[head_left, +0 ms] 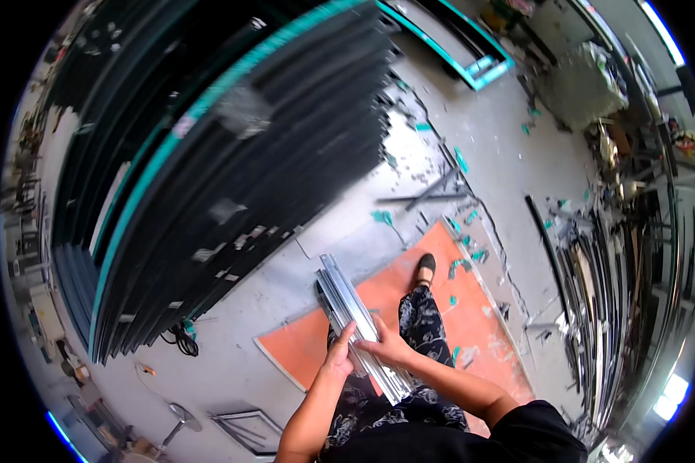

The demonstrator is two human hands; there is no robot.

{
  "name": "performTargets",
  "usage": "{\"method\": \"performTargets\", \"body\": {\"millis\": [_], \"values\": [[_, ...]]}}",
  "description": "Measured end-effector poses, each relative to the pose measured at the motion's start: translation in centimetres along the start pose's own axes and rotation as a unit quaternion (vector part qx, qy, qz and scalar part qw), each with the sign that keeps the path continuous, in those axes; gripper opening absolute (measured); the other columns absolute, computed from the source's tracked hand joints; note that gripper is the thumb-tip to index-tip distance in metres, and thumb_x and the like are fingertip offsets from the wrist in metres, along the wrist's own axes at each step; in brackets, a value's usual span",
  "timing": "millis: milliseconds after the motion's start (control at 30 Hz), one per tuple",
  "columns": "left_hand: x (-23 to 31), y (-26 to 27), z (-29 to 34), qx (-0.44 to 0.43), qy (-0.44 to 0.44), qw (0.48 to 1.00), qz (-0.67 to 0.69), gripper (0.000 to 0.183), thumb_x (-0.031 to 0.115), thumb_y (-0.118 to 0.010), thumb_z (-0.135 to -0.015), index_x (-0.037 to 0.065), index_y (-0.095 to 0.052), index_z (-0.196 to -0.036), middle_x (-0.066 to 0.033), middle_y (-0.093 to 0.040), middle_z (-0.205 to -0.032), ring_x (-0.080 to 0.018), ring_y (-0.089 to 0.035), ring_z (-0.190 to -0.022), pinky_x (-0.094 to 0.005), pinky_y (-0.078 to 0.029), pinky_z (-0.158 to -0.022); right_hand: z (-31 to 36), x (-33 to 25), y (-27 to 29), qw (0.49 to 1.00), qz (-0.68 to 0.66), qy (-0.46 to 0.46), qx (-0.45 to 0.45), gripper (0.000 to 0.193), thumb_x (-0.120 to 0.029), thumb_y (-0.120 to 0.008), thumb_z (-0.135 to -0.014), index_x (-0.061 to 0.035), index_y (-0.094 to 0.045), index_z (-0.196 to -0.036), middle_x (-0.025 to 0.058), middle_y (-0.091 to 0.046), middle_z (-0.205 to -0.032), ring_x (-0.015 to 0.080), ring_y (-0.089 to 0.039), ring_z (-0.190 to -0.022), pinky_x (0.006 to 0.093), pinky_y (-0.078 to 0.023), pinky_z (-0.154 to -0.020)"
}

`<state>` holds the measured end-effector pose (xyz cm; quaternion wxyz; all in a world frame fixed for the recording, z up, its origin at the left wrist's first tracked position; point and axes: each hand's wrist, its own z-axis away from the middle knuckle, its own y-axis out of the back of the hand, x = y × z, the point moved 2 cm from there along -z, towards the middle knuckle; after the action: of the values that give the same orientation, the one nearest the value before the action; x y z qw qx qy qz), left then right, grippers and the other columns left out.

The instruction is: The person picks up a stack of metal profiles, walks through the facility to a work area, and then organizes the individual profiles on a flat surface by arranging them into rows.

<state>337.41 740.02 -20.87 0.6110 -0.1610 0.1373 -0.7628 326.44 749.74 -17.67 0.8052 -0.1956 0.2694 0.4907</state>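
Note:
A short bundle of silver aluminium profiles (343, 292) is held in front of my body, tilted with its far end to the left. My left hand (340, 355) grips it along its left side, thumb pointing up the length. From the right, my right hand (388, 346) closes around the same bundle, its thumb near the left hand. How many pieces are in the bundle I cannot tell. The near end of the profiles reaches back over my patterned trousers.
A tall stack of dark frames with teal edging (286, 154) stands at the left. An orange board (479, 309) lies underfoot. Teal scraps (461, 160) and dark offcuts (432, 199) litter the floor. Long profiles (594, 309) are piled at the right. A black cable (184, 339) lies by the stack.

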Motion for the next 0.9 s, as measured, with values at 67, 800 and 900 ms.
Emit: {"method": "performTargets", "body": {"millis": [67, 800, 900], "values": [[-2.4, 0.4, -1.9, 0.002, 0.022, 1.000, 0.019, 0.069, 0.038, -0.074, -0.078, 0.004, -0.047, -0.131, -0.0118, -0.057, -0.123, -0.0255, -0.055, -0.112, -0.0395, -0.045, -0.098, -0.3, 3.0, 1.0, 0.999, -0.001, -0.031, 0.010, 0.086, -0.038, -0.072, -0.079, 0.0000, -0.027, -0.142, 0.0226, -0.057, -0.116, 0.0268, -0.057, -0.107, 0.0341, -0.045, -0.092], [-10.7, 10.4, -31.5, 0.058, 0.276, 0.958, -0.054, 0.056, 0.047, -0.065, -0.085, 0.006, -0.055, -0.121, -0.0127, -0.064, -0.109, -0.0272, -0.065, -0.096, -0.0468, -0.054, -0.084, -21.1, 29.6, 4.8, 0.952, -0.174, -0.252, 0.025, 0.064, -0.030, -0.070, -0.081, 0.0052, -0.038, -0.124, 0.0200, -0.063, -0.095, 0.0245, -0.067, -0.076, 0.0351, -0.057, -0.064], [-9.1, 10.9, -33.7, 0.075, 0.267, 0.960, -0.050, 0.054, 0.046, -0.065, -0.084, 0.004, -0.057, -0.118, -0.0141, -0.065, -0.107, -0.0280, -0.065, -0.093, -0.0466, -0.055, -0.081, -23.7, 28.0, 5.2, 0.938, -0.208, -0.274, 0.026, 0.067, -0.035, -0.070, -0.080, 0.0053, -0.040, -0.124, 0.0220, -0.063, -0.098, 0.0251, -0.067, -0.076, 0.0360, -0.056, -0.063]]}}
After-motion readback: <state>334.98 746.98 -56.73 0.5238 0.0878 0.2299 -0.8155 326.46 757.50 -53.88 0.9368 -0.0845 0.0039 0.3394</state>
